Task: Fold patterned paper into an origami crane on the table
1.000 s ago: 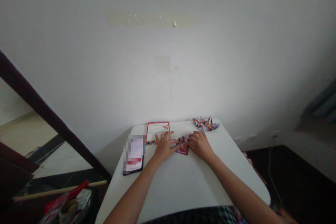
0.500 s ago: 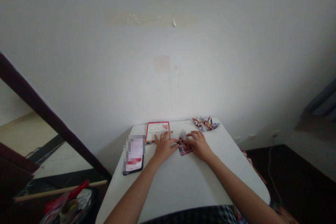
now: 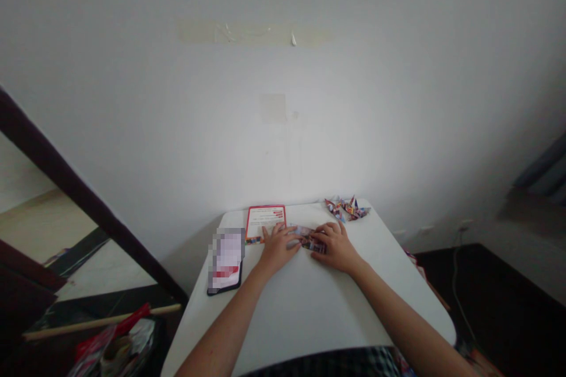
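Observation:
A folded piece of printed paper (image 3: 315, 243) lies on the white table (image 3: 309, 306), between my two hands. My left hand (image 3: 278, 248) has its thumb and fingers closed on the paper's left end, partly covering it. On the right end, the bent fingers and thumb of my right hand (image 3: 338, 247) grip the paper. Behind my right hand sit several folded paper figures (image 3: 347, 208) with pointed tips, made of similar printed paper. A red-edged printed card or booklet (image 3: 265, 215) lies just behind my left hand.
A phone (image 3: 227, 262) with a blurred screen lies on the table's left side. The wall (image 3: 283, 147) rises behind the table. A bin with red and plastic waste (image 3: 124, 341) stands at lower left, under a wooden stick (image 3: 101, 322). A cable (image 3: 457, 283) hangs at right.
The paper has turned from standing point-away to lying crosswise between my hands. My fingers have shifted to its left and right ends.

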The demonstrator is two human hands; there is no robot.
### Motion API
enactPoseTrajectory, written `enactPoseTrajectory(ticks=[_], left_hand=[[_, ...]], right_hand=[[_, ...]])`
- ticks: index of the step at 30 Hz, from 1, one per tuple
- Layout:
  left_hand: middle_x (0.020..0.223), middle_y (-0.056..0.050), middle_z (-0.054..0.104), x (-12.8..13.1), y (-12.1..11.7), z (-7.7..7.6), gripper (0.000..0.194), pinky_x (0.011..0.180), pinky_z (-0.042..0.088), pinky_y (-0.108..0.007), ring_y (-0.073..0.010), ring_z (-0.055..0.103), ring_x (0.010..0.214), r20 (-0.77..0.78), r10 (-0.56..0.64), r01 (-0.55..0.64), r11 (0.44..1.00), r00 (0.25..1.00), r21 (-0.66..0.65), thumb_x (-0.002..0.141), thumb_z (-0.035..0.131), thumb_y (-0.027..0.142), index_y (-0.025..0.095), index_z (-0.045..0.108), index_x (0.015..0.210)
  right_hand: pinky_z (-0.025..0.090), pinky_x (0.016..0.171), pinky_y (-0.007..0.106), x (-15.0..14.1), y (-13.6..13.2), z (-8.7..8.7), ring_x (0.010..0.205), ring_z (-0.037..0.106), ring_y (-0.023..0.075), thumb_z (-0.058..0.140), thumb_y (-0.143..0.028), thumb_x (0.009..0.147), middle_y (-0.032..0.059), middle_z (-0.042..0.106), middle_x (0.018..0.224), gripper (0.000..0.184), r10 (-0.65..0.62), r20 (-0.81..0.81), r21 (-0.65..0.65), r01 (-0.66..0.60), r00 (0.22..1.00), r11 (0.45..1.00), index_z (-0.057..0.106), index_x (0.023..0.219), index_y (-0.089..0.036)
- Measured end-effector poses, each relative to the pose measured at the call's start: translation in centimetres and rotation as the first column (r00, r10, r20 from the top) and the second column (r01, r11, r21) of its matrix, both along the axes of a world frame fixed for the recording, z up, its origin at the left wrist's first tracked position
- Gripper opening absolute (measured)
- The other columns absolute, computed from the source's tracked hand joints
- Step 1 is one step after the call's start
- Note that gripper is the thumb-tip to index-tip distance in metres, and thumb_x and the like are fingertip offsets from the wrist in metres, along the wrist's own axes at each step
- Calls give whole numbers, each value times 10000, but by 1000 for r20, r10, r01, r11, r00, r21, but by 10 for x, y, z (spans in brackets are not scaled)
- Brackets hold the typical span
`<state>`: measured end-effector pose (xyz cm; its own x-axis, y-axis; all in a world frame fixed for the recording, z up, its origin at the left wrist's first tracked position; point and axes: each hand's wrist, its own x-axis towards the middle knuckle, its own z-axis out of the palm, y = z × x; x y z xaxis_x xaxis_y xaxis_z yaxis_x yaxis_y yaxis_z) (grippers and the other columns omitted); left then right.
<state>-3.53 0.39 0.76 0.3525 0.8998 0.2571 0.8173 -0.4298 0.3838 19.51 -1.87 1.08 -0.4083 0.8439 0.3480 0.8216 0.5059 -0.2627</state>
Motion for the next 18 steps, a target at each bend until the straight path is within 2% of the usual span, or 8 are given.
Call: enactPoseTrajectory(ticks=[3,6,15,18], left_hand=[[1341,46,621,0,-1,2,244,1050,-78,-793,-322,340,1373,-5,21,-21,1000,1000,-1,869,610,429,453,689,1098],[1333,50,628,-1,-1,3,233,1060,-66,-784,-316,351,1361,-15,29,-29,1000,999,2,873,602,442,458,696,1085],[1354,54,605,2,-3,3,176,1050,17,-802,-338,351,1352,-27,61,-60,998,998,31,864,615,444,436,729,998],[1357,47,603,4,-3,3,176,1048,19,-805,-343,335,1361,-33,80,-79,996,996,31,868,605,462,434,733,986]], right_hand=[[110,1147,581,2,2,0,1232,432,282,674,-535,779,57,604,1245,523,16,-16,-15,-17,1000,1000,614,1255,-325],[131,1146,571,4,2,1,1228,446,271,666,-477,805,44,623,1223,434,32,-45,-4,-33,998,999,637,1213,-332],[101,1157,592,1,1,3,1210,504,259,609,-364,872,16,706,1104,180,47,-63,118,-40,997,992,721,1006,-321],[99,1160,597,2,4,0,1190,530,248,584,-367,904,5,727,1059,159,36,-78,139,-25,996,990,733,939,-323]])
